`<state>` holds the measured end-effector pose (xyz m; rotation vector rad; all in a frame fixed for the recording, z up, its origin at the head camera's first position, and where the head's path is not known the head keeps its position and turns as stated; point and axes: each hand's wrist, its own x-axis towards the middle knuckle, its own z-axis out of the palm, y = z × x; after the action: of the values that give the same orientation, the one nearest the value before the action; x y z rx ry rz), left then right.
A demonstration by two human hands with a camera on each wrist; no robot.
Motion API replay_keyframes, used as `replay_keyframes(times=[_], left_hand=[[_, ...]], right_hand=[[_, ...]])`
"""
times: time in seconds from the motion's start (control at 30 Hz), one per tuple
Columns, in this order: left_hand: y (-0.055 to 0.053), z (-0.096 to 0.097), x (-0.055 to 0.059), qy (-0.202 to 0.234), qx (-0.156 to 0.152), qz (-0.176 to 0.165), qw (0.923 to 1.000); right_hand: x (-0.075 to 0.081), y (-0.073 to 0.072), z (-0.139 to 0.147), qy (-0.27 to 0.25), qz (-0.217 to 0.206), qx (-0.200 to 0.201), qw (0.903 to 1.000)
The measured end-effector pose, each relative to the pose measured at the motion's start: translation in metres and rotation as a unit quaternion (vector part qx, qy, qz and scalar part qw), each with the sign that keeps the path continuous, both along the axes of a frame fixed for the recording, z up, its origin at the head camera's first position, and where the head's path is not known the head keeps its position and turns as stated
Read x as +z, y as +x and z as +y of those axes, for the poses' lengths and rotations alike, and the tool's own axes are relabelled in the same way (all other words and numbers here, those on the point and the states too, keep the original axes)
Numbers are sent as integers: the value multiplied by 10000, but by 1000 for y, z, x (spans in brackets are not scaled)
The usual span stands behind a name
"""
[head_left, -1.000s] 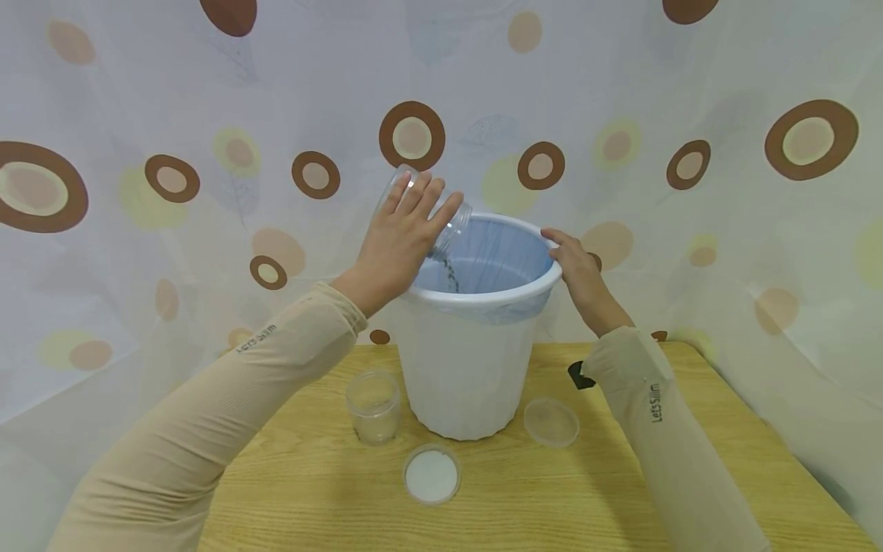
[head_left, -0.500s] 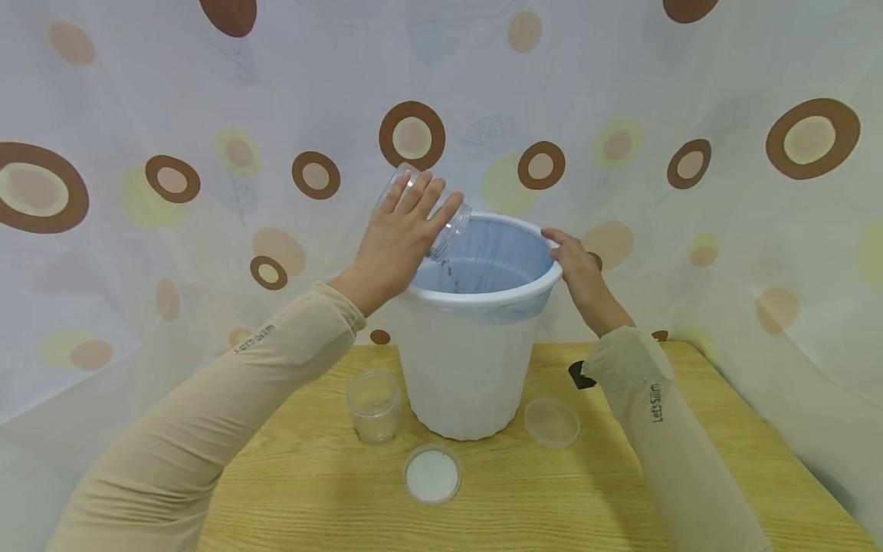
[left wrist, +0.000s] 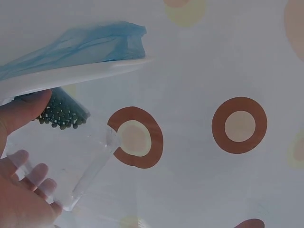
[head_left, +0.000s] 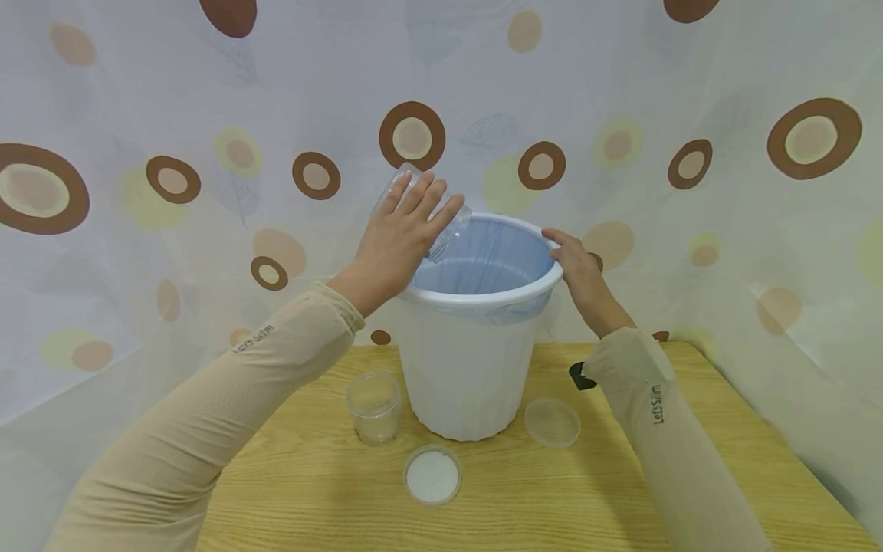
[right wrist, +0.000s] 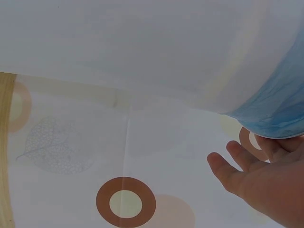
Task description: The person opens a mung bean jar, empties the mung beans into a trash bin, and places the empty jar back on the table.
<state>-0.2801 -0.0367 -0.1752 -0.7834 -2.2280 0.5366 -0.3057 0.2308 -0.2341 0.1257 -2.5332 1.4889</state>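
Note:
My left hand (head_left: 403,234) grips a clear plastic jar (head_left: 457,228), tilted with its mouth over the near left of a white trash can (head_left: 465,368). In the left wrist view, small dark green beans (left wrist: 61,114) lie heaped in the jar (left wrist: 90,161), by the thumb of my left hand (left wrist: 21,190). A blue bag (head_left: 513,249) lines the can and folds over its rim. My right hand (head_left: 582,280) holds the rim at the right, with finger and thumb on it. In the right wrist view, the other fingers of my right hand (right wrist: 266,180) hang below the rim, off the can.
On the wooden table (head_left: 331,506), another clear jar (head_left: 374,418) stands left of the can. A round lid with a white inside (head_left: 431,476) lies in front, and a clear lid (head_left: 552,422) lies to the right. Behind hangs a patterned curtain (head_left: 441,77).
Beans were falling from the jar into the can in a thin stream that dwindled; no stream shows now. Both hands have stayed nearly still.

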Motion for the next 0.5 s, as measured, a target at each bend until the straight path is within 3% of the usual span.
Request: replay_keyframes(times=[0.33,0.5], left_hand=[[-2,-1,1,-142,79,6,9999],[-2,-1,1,-108,83,-98,9999]], right_hand=[[8,-7,-3,296,-411,-129,9986],[-10,5,4,-102,346,285,9989]])
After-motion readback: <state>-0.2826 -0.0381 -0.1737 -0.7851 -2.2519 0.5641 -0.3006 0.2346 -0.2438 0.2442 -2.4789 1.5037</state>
